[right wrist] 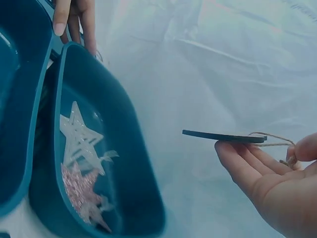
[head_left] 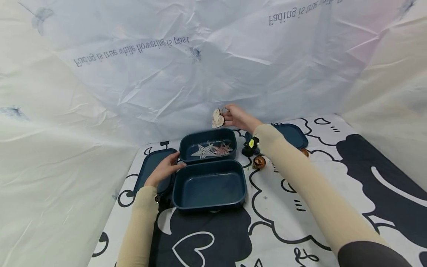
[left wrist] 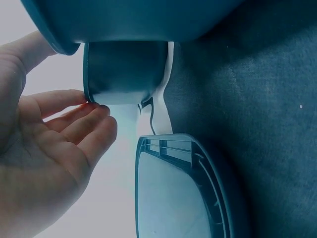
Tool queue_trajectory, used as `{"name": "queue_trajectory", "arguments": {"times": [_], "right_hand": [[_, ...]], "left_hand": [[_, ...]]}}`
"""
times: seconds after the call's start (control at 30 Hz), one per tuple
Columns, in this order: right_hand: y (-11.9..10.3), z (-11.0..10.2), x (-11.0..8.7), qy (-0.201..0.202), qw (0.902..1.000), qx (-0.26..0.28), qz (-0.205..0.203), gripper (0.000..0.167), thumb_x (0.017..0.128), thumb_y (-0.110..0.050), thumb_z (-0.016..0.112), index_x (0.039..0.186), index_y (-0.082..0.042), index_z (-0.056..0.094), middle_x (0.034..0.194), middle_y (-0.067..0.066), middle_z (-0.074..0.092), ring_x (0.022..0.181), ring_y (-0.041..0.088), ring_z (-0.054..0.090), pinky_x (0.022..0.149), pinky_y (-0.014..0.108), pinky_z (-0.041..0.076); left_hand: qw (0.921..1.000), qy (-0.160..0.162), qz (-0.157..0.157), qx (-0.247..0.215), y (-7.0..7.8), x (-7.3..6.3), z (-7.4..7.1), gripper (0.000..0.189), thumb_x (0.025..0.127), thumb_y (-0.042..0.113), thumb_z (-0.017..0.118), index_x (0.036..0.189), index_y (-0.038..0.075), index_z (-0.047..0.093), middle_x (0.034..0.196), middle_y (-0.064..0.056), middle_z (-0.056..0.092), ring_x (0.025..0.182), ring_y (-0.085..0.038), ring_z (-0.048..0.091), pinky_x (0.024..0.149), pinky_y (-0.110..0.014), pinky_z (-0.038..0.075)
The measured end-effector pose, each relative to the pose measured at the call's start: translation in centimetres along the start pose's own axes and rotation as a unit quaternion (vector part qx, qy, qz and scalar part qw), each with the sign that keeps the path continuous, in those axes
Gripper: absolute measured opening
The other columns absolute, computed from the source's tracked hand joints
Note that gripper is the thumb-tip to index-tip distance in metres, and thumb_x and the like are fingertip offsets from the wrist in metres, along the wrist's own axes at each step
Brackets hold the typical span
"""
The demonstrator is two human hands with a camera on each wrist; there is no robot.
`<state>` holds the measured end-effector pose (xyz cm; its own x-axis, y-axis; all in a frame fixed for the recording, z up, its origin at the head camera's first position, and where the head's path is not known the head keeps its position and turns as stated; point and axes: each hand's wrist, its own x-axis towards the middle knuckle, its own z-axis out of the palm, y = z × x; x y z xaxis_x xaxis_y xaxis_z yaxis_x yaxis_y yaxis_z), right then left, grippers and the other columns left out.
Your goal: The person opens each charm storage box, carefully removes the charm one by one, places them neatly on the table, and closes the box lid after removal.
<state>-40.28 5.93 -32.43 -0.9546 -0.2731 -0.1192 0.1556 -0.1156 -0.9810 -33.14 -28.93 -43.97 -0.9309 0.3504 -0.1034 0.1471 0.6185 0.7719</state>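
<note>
Beyond the back blue box (head_left: 200, 136), my right hand (head_left: 238, 118) holds up a flat heart-shaped ornament (head_left: 218, 118). Finger and thumb pinch its twine loop (right wrist: 277, 139), and the other fingers lie beneath the heart in the right wrist view. Inside that box are a white star ornament (right wrist: 79, 139) and a glittery pink star ornament (right wrist: 79, 188). My left hand (head_left: 164, 170) rests at the left ends of the two boxes, with its fingers extended to the back box's rim and its thumb by the bare front box (head_left: 210, 189).
A blue lid (head_left: 150, 163) lies left of the boxes, partly under my left forearm. Another blue lid (head_left: 293, 135) lies at the back right. Copper-coloured baubles (head_left: 259, 162) sit near my right forearm. A pale sheet (head_left: 160, 81) hangs behind the patterned tablecloth (head_left: 320, 178).
</note>
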Motion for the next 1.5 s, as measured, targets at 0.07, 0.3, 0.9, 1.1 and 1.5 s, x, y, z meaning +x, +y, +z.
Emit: {"name": "queue_trajectory", "arguments": {"times": [0.07,0.3,0.9,1.1,1.5], "right_hand": [[-0.4,-0.9,-1.0,0.002,0.9999,0.006,-0.009,0.038,0.113,-0.021,0.025,0.146,-0.004,0.028,0.156,0.027,0.031,0.141,0.038,0.041,0.109,0.053,0.041],[-1.8,-4.2,-5.5,0.018,0.9992,0.006,-0.035,0.016,0.113,-0.022,0.025,0.110,-0.009,0.033,0.144,0.023,0.039,0.131,0.038,0.047,0.108,0.054,0.042],[2.4,-9.8,-13.9,-0.019,0.9974,-0.067,0.018,0.024,0.112,-0.034,0.028,0.122,-0.012,0.025,0.129,0.016,0.049,0.096,0.014,0.065,0.086,0.037,0.056],[4.8,-10.2,-14.8,-0.034,0.9939,-0.100,0.031,0.030,0.112,-0.038,0.028,0.124,-0.011,0.026,0.112,0.007,0.056,0.078,0.012,0.058,0.068,0.031,0.050],[10.1,-9.8,-15.7,-0.086,0.9842,-0.132,0.081,0.033,0.112,-0.032,0.037,0.129,-0.004,0.037,0.121,0.014,0.041,0.087,0.019,0.052,0.074,0.035,0.050]], "left_hand": [[1.0000,-0.003,-0.002,-0.002,-0.1,-0.1,0.1,0.085,0.099,0.041,0.064,0.162,0.006,0.018,0.166,-0.017,0.017,0.150,-0.040,0.021,0.118,-0.057,0.025],[0.9999,-0.014,0.005,-0.008,-0.1,-0.4,0.2,0.084,0.101,0.040,0.062,0.162,0.005,0.015,0.167,-0.017,0.014,0.151,-0.040,0.018,0.118,-0.058,0.023],[0.9995,-0.027,0.010,-0.012,0.1,0.1,0.1,0.082,0.103,0.037,0.060,0.162,0.006,0.012,0.167,-0.017,0.010,0.152,-0.040,0.014,0.118,-0.059,0.022],[0.9994,-0.028,0.002,-0.021,1.3,-0.5,-0.1,0.079,0.105,0.029,0.058,0.162,0.003,0.010,0.167,-0.020,0.007,0.151,-0.043,0.012,0.118,-0.061,0.021],[0.9992,-0.037,-0.007,-0.010,2.5,-1.0,-0.1,0.076,0.105,0.025,0.057,0.161,0.000,0.011,0.166,-0.022,0.008,0.151,-0.044,0.014,0.117,-0.060,0.023]]}}
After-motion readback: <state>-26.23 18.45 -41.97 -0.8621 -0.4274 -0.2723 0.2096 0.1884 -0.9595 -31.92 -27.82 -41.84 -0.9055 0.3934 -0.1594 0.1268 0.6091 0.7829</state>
